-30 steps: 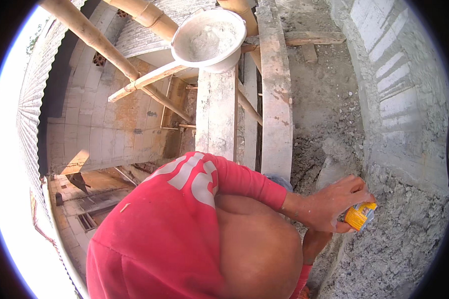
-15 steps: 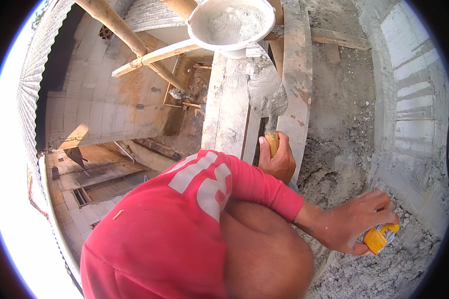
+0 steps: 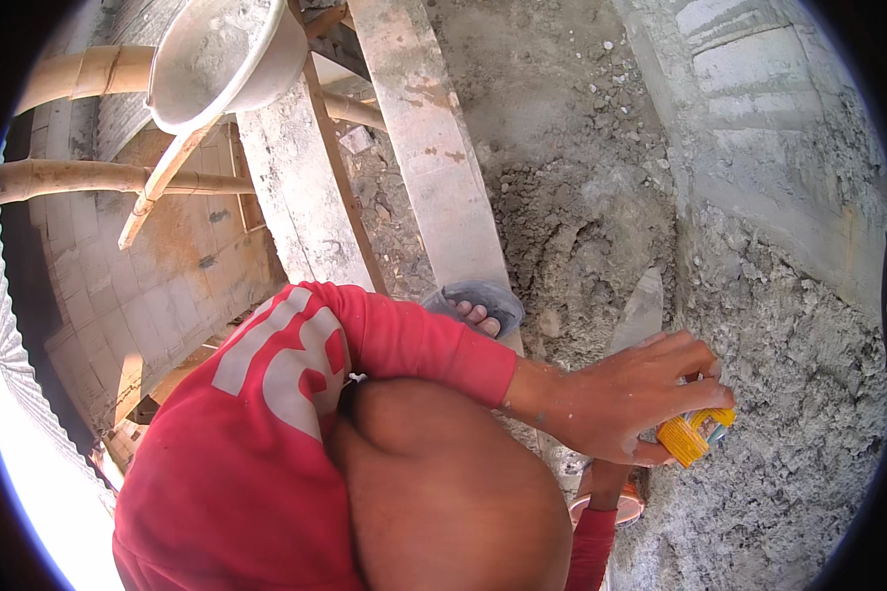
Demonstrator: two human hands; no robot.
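Note:
My left hand (image 3: 641, 399) reaches across my bent knee to the right. Its fingers are closed round a small yellow printed box-like object (image 3: 695, 436), whose exact kind I cannot make out. Below it, my right forearm (image 3: 606, 485) comes up from the lower edge, the right hand mostly hidden behind the left. A trowel (image 3: 643, 310) with a pale grey, mortar-smeared blade juts up beyond the left hand, in line with the right forearm; its handle is hidden. Blade and hands are over rough grey mortar (image 3: 779, 394).
A white bucket of grey mortar (image 3: 291, 64) stands at the upper left beside bamboo poles (image 3: 79, 182). Two mortar-stained planks (image 3: 434, 148) run away from me. A block wall (image 3: 769, 89) rises at right. Toes show in grey footwear (image 3: 483, 300); an orange rim (image 3: 631, 510) lies below my hands.
My right hand has brought the trowel from over the planks to the mortar at right, beneath my left hand. The view has turned right, and the blade carries less mortar. The left hand keeps its hold.

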